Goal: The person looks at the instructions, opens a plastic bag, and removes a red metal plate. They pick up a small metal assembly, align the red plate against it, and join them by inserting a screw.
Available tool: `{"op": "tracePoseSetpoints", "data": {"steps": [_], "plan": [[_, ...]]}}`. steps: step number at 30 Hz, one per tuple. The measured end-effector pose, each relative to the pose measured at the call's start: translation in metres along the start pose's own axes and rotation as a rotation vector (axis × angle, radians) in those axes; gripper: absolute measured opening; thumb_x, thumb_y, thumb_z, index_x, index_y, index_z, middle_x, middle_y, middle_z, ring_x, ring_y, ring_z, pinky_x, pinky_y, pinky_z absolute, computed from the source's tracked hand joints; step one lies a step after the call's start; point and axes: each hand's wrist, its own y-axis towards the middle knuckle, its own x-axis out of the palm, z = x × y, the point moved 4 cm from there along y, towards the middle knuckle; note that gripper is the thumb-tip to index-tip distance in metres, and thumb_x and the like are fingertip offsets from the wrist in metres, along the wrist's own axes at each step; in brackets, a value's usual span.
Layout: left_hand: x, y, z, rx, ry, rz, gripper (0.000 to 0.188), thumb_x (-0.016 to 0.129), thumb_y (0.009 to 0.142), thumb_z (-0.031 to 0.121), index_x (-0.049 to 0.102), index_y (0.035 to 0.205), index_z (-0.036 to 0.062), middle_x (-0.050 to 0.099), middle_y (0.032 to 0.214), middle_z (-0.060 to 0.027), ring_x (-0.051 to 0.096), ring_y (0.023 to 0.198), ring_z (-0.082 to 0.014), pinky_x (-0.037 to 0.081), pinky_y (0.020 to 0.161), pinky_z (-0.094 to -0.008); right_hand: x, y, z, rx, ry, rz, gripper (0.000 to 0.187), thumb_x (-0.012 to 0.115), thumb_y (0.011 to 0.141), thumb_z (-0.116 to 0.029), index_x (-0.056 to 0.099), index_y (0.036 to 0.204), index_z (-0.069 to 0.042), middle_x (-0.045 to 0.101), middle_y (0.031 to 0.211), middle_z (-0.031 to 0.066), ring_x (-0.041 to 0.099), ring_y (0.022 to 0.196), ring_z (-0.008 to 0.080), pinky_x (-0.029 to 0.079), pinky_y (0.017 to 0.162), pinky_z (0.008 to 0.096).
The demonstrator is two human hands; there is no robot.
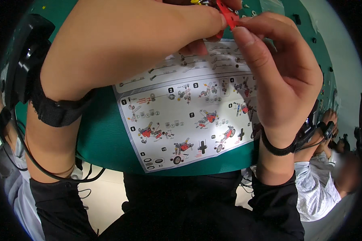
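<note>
At the top edge of the head view, my left hand is closed round a small model assembly. Its red part pokes out past my left thumb, with yellow and metallic bits partly hidden behind the fingers. My right hand pinches near the lower end of the red part, thumb and forefinger together. Below both hands lies a printed instruction sheet with step drawings of a red motorcycle model and its parts. The assembly's upper side is cut off by the picture's edge.
A green table curves in front of me. A clear plastic bag and several small loose parts lie at the far right. Black straps with devices and cables circle my wrists. Another person's sleeve shows at the right.
</note>
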Motion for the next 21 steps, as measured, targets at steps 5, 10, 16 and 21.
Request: {"op": "tracePoseSetpoints", "data": {"steps": [5,10,16,21], "plan": [[-0.001,-0.004,0.005,-0.155,-0.076,0.056,0.026,0.063,0.092,0.004,0.057,0.113,-0.01,0.071,0.09,-0.0145,0.07,0.07,-0.0143,0.059,0.063,-0.0251,-0.001,0.005,-0.012,-0.058,-0.107,-0.082,0.017,0.068,0.086,0.009,0.069,0.103,0.008,0.063,0.109,0.0126,0.061,0.101,0.0175,0.046,0.089,0.0268],[-0.002,-0.003,0.0,-0.206,-0.128,0.03,0.027,0.063,0.094,0.005,0.056,0.115,-0.0103,0.071,0.09,-0.0155,0.071,0.07,-0.0159,0.06,0.063,-0.026,-0.001,0.007,-0.019,-0.185,-0.23,-0.119,0.024,0.066,0.082,0.015,0.069,0.104,0.008,0.064,0.107,0.0138,0.063,0.098,0.0199,0.047,0.086,0.0267],[-0.003,-0.004,0.001,-0.287,-0.129,0.0,0.028,0.062,0.095,0.008,0.056,0.116,-0.011,0.071,0.089,-0.0165,0.071,0.068,-0.0169,0.059,0.061,-0.0247,0.01,0.01,-0.036,-0.32,-0.492,-0.094,0.024,0.068,0.081,0.015,0.069,0.103,0.007,0.069,0.097,0.0154,0.066,0.09,0.0207,0.05,0.081,0.0271],[0.001,-0.005,0.006,-0.318,-0.123,0.004,0.028,0.062,0.095,0.01,0.057,0.114,-0.011,0.071,0.086,-0.0164,0.071,0.068,-0.0175,0.058,0.06,-0.0243,0.001,0.011,-0.027,-0.339,-0.457,-0.138,0.023,0.068,0.083,0.015,0.069,0.104,0.007,0.07,0.098,0.0152,0.066,0.089,0.0194,0.051,0.079,0.0264]]}}
